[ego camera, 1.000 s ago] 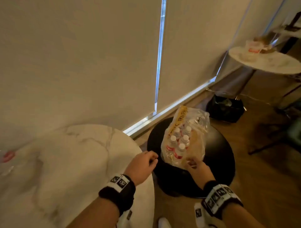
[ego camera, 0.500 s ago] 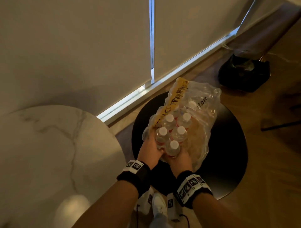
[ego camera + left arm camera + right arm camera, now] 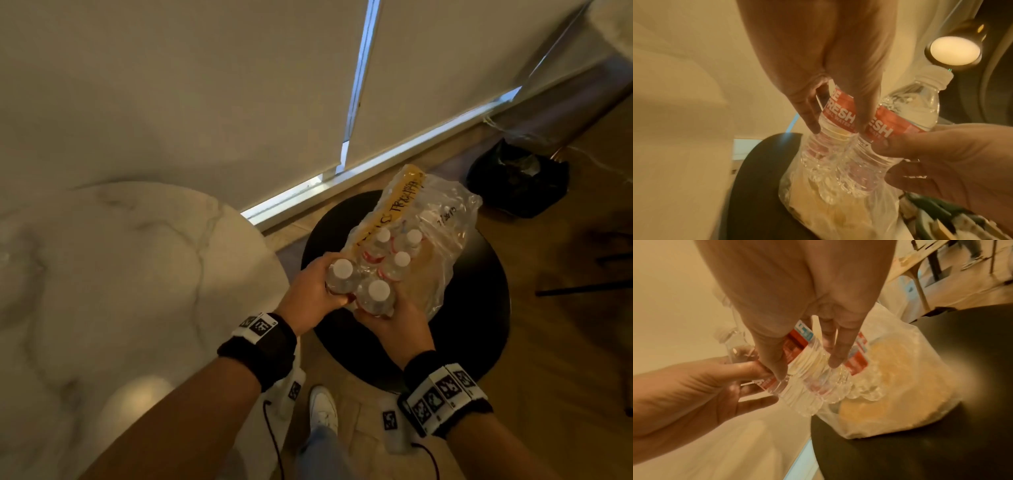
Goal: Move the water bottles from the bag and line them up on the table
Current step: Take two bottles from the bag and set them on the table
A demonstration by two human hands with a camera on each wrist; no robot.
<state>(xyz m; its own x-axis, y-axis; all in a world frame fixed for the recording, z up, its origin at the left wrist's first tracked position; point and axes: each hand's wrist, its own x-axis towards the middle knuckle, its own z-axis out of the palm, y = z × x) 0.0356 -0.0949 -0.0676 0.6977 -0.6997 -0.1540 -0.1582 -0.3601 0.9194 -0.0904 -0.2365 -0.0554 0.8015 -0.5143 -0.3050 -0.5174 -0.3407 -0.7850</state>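
A clear plastic bag (image 3: 442,222) with a yellow strip lies on a round black side table (image 3: 479,329). Three white-capped water bottles (image 3: 401,260) with red labels stand inside it. My left hand (image 3: 310,294) grips one bottle (image 3: 342,277) by its body at the bag's near edge. My right hand (image 3: 394,320) grips a second bottle (image 3: 376,296) right beside it. In the left wrist view my fingers wrap the red label of the left bottle (image 3: 835,116), its base just above the bag. In the right wrist view my fingers curl round the right bottle (image 3: 807,374).
A white marble table (image 3: 120,291) stands to the left, its edge close to the black table. Window blinds (image 3: 205,85) hang behind. A black bag (image 3: 517,181) sits on the wooden floor at the far right. My shoe (image 3: 322,407) is below.
Both hands reached into the bag, each took hold of a bottle, and the two bottles have risen and moved towards me, out of the group.
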